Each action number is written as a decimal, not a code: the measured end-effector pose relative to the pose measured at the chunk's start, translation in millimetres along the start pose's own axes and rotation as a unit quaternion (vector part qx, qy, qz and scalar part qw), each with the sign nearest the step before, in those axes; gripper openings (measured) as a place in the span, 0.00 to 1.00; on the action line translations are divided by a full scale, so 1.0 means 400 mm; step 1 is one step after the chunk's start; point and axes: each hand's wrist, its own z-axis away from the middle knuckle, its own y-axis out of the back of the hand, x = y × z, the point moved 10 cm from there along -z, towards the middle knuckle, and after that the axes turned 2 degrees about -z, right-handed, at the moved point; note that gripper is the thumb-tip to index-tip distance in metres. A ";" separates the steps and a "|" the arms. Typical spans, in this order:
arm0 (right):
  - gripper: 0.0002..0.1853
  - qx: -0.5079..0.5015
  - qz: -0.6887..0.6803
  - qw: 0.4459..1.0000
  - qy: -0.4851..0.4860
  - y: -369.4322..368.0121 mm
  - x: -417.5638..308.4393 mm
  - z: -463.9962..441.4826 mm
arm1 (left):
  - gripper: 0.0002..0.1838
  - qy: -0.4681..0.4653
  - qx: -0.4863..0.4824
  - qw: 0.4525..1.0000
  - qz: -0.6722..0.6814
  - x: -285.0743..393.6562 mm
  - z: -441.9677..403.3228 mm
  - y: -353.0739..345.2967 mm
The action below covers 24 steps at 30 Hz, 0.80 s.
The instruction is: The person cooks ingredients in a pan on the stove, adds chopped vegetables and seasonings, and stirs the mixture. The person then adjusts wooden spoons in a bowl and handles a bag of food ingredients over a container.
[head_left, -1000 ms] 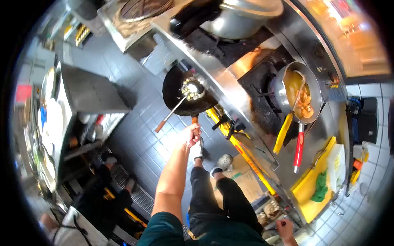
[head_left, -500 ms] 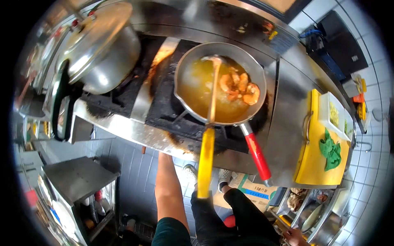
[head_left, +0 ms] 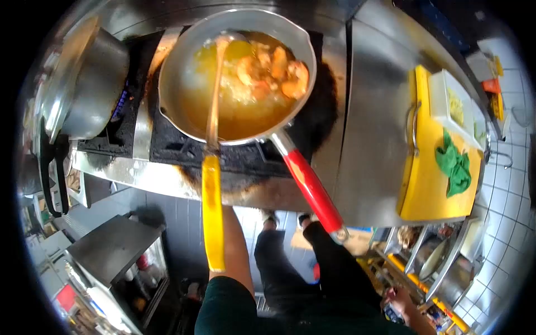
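Observation:
A steel pan [head_left: 187,111] with broth and several shrimp sits on the burner. A ladle with a yellow handle [head_left: 213,212] rests in it, and the pan's red handle [head_left: 315,192] points toward the front right. My left forearm passes under the stove's front edge, which hides my left hand. At the lower right, my right hand [head_left: 397,300] is closed beside the open containers under the counter; something small and dark with bluish parts is at its fingers, too unclear to name.
On the left burner, over a blue flame, stands a large lidded pot [head_left: 95,84]. The right counter holds a yellow cutting board [head_left: 419,190], a green cloth [head_left: 453,164] and a white container [head_left: 441,103]. A metal cabinet [head_left: 114,245] stands at the lower left.
The view has turned and come closer to the stove. My left hand, earlier on a wok's handle, and the wok are out of sight. My right hand now shows something at its fingers.

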 end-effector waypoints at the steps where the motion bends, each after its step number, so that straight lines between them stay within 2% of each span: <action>1: 0.07 -0.004 -0.072 0.997 0.003 -0.003 0.004 -0.013 | 0.18 -0.013 0.014 1.000 -0.024 0.010 0.050 -0.004; 3: 0.12 0.000 -0.041 0.999 0.006 0.012 -0.035 0.001 | 0.19 -0.045 0.062 0.992 -0.102 0.019 0.196 0.005; 5: 0.12 -0.004 0.000 1.000 0.002 0.025 -0.089 0.006 | 0.21 -0.083 0.102 0.973 -0.191 0.032 0.364 0.007; 6: 0.12 -0.011 -0.060 0.998 -0.001 0.021 -0.096 0.006 | 0.21 -0.096 0.107 0.969 -0.202 0.034 0.437 -0.004; 7: 0.12 -0.019 -0.119 0.993 -0.005 0.015 -0.101 0.006 | 0.22 -0.097 0.096 0.975 -0.177 0.038 0.494 -0.017; 8: 0.10 -0.037 -0.116 0.993 -0.001 0.014 -0.121 0.003 | 0.23 -0.068 0.071 0.992 -0.073 0.035 0.512 -0.021; 9: 0.08 -0.054 -0.114 0.992 0.006 0.013 -0.136 -0.003 | 0.23 -0.090 0.037 0.987 -0.127 0.070 0.570 -0.092; 10: 0.07 -0.061 -0.124 0.990 0.007 0.005 -0.130 -0.007 | 0.23 -0.093 0.077 0.963 -0.241 0.106 0.612 -0.116; 11: 0.07 -0.065 -0.135 0.989 0.009 -0.009 -0.110 -0.016 | 0.24 -0.099 0.078 0.952 -0.279 0.109 0.614 -0.109; 13: 0.08 -0.037 -0.251 0.967 -0.013 -0.059 -0.032 -0.041 | 0.25 -0.115 -0.006 0.965 -0.235 0.096 0.532 -0.023; 14: 0.06 -0.054 -0.194 0.980 0.001 -0.076 -0.003 -0.053 | 0.26 -0.114 -0.040 0.966 -0.227 0.097 0.494 0.037; 16: 0.05 -0.043 -0.237 0.971 0.000 -0.098 0.029 -0.053 | 0.18 -0.206 -0.094 0.940 -0.257 0.113 0.527 -0.070; 17: 0.05 -0.035 -0.234 0.972 -0.005 -0.090 0.018 -0.044 | 0.19 -0.106 -0.024 0.985 -0.130 0.090 0.505 -0.043; 18: 0.05 -0.021 -0.251 0.968 -0.004 -0.132 0.092 -0.056 | 0.19 -0.160 -0.021 0.907 -0.388 0.122 0.540 -0.113; 19: 0.05 -0.007 -0.267 0.964 -0.002 -0.182 0.168 -0.071 | 0.19 -0.145 0.004 0.918 -0.370 0.123 0.546 -0.124; 20: 0.05 -0.036 -0.299 0.953 -0.022 -0.205 0.181 -0.060 | 0.18 -0.130 0.029 0.927 -0.350 0.123 0.554 -0.132; 23: 0.04 -0.083 -0.326 0.939 -0.079 -0.284 0.248 -0.039 | 0.17 -0.116 -0.052 0.934 -0.335 0.132 0.515 -0.107; 24: 0.04 -0.095 -0.326 0.936 -0.089 -0.282 0.245 -0.031 | 0.15 -0.146 -0.053 0.874 -0.460 0.140 0.509 -0.122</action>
